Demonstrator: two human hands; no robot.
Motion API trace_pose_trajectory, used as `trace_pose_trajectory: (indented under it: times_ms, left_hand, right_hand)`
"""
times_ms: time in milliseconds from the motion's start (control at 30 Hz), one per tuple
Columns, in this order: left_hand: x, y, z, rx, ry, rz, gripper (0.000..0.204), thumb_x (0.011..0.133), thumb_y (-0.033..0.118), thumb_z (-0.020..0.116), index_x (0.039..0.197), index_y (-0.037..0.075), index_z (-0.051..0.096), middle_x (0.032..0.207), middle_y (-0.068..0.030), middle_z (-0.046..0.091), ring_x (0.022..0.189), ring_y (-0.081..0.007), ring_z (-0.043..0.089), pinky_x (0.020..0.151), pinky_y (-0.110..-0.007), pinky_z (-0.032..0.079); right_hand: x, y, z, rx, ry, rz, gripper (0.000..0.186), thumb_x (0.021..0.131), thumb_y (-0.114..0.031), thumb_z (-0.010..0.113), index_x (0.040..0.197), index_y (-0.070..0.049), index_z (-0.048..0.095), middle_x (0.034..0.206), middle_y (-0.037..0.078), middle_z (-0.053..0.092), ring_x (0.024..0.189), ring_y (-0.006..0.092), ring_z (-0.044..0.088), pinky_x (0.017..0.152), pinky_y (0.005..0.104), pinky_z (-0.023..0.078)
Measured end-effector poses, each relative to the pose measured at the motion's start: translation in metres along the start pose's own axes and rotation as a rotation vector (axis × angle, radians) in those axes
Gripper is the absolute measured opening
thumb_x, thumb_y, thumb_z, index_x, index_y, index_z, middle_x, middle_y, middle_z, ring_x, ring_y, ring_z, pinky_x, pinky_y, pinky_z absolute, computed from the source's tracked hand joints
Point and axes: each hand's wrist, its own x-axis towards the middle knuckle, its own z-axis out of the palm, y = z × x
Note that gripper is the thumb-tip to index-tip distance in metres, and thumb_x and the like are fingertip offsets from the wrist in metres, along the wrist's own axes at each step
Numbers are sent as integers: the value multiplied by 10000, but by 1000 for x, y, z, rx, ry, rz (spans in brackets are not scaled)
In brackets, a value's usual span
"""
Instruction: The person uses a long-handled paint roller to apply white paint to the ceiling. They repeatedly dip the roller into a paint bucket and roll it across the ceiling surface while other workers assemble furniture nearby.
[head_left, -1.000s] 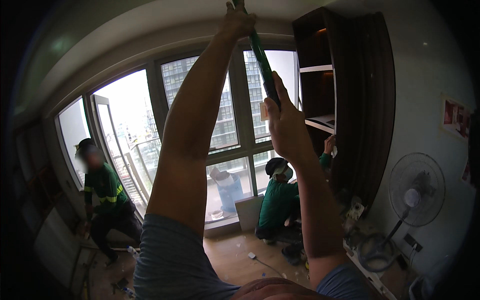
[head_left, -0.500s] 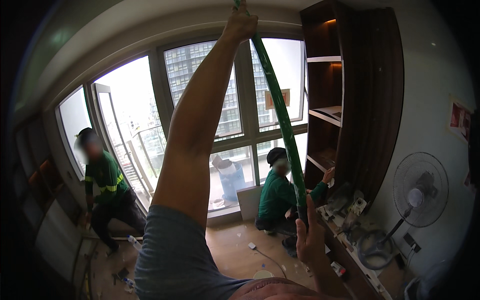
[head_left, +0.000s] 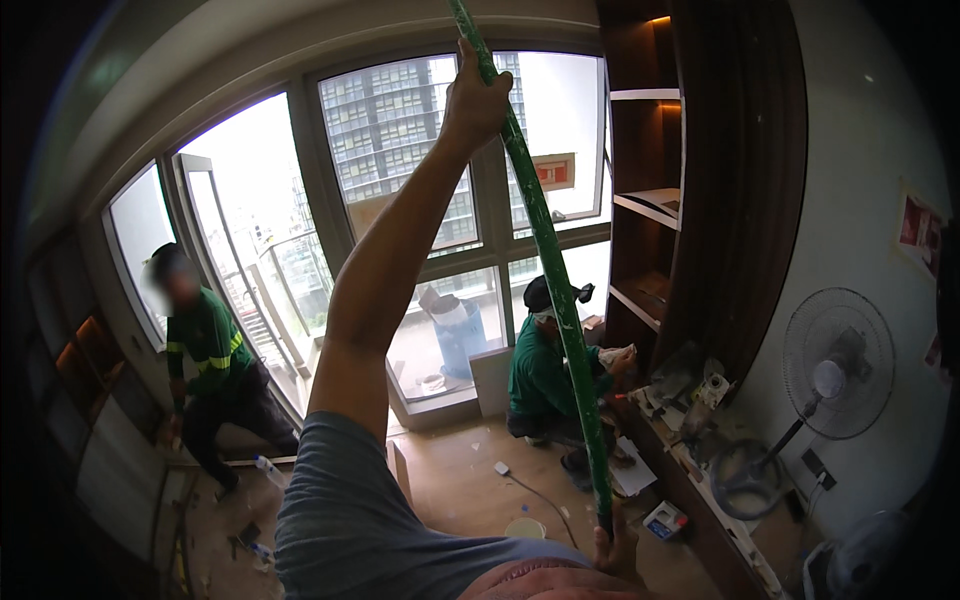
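A long green pole [head_left: 543, 225], flecked with white, slants from the top of the view down to the lower right. Its upper end runs out of the picture. High up, my left hand [head_left: 478, 100] is wrapped round the pole, with that arm stretched out in a grey-blue sleeve. At the bottom, my right hand [head_left: 617, 548] is closed about the pole's dark lower end, close to my body. Part of that hand is cut from sight by my own body.
One person in green [head_left: 215, 345] stands at the left by an open glass door. Another person [head_left: 545, 380] crouches behind the pole beside a dark shelf unit [head_left: 640, 230], handling a pale cloth. A standing fan [head_left: 830, 375] is at the right. Tools and a cable [head_left: 545, 520] lie on the floor.
My right hand and the pole's lower end have come down toward me. My left hand is slightly lower, still gripping the pole. The crouching person has drawn their hands in from the shelf.
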Motion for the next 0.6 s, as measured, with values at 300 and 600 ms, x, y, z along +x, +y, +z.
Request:
trace_pose_trajectory:
  times_ms: [300,600]
  left_hand:
    - [11,21,11,156,-1,0,915,910,221,604,1597,-40,58,1023,-245,672,855,-282,694,793,-408,565]
    - [23,19,4,90,-60,-131,872,1001,305,603,1630,78,43,1327,-275,586,1091,-314,654,885,-410,555]
  right_hand:
    - [6,-12,2,85,49,32,479,996,-245,563,1401,-5,474,891,203,657,780,382,691,681,430,534]
    - [38,-13,12,106,32,-83,644,1040,-328,514,1574,-42,294,749,111,613,587,212,592,553,360,483]
